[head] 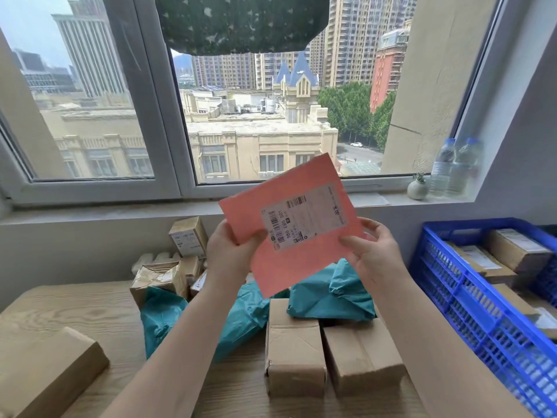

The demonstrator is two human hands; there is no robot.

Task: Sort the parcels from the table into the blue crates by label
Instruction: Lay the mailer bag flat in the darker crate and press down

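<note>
Head view: I have a flat pink envelope (pixel 297 224) lifted in the middle of the frame, tilted, with its white label (pixel 303 217) turned toward me, barcodes and printed codes legible in part. My left hand (pixel 230 251) pinches the lower left edge, thumb on the front just beside the label and fingers behind; my right hand (pixel 372 251) pinches the right edge the same way, thumb on the face, fingers curled round the back. Judging by how it stays flat between two edge grips, it is light, thin and fairly stiff, matte paper or card, not slippery; holding it by opposite edges keeps the label unhidden, and I would avoid bending it. Below it, in the lower half of the frame, the pale wood-grain table (pixel 75 312) carries the rest: taped brown cardboard boxes (pixel 294 345), firm and square-cornered, good for a grip across the sides, and crumpled teal plastic mailer bags (pixel 331 294), soft, slick-looking and likely to sag, best gathered from underneath. At the right edge of the frame a blue crate (pixel 470 309) with lattice walls already holds brown boxes. On the sill at the right stand two water bottles (pixel 452 167) and a small round vase (pixel 417 188).
</note>
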